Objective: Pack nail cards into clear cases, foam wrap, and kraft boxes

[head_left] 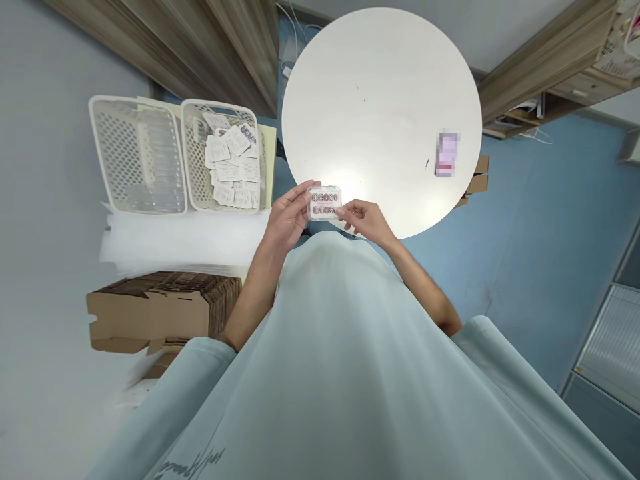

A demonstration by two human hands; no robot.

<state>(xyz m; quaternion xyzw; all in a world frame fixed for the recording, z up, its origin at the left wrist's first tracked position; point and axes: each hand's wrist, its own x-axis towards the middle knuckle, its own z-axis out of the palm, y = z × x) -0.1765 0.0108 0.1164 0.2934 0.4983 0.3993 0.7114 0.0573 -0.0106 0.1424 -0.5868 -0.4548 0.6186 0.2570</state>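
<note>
1. Both hands are working at the near left edge of the counter (380, 80), where a small clear case (325, 203) is being held up. The left hand (287, 217) is gripping its left side; the right hand (369, 219) is pinching its near right corner, fingers closed narrowly on it.
2. Drop risk: the grip is relying on the case's edges only. If the fingers are holding too lightly, the case may be slipping past the counter's rim to the blue floor (500, 233).
3. Spill risk: the case is showing two rows of small patterned pieces (326, 197). Whether the lid is latching cannot be told; if it is loose, pressure at the corner could be springing it open.
4. At far left, the left basket (115, 147) is containing transparent flat items (156, 163), apparently stacked on edge.
5. Beside it, the right basket (197, 183) is containing printed cards (231, 167). They are lying in a loose heap; careless reaching could be sending the top ones sliding.
</note>
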